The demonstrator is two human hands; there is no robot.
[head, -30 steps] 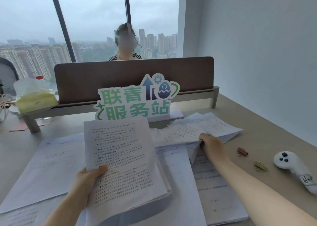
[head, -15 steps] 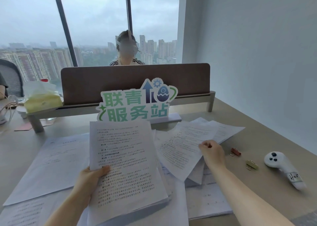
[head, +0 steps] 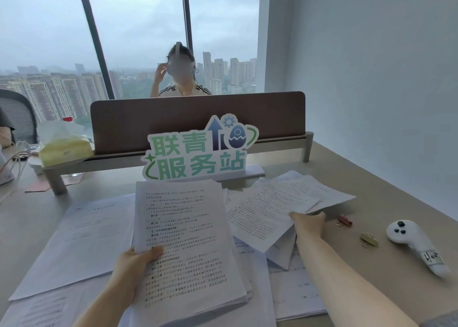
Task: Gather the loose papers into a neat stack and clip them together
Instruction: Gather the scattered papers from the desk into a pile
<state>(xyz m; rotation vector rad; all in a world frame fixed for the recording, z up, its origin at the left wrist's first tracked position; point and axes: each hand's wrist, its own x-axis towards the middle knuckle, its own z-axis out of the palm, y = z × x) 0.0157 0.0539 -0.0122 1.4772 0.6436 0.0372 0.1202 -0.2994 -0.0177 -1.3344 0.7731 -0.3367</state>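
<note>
Left hand [head: 135, 264] low and near, thumb curled over a held stack's [head: 188, 247] edge; right hand [head: 309, 225] stretched forward on a straight bare forearm, fingers pinching loose sheets [head: 267, 207]

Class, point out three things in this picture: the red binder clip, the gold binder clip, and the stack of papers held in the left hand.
Red clip [head: 345, 220]: head view, on its red body.
Gold clip [head: 368, 239]: head view, on its gold body.
Stack [head: 188, 240]: head view, on the middle of the top printed sheet.
</note>
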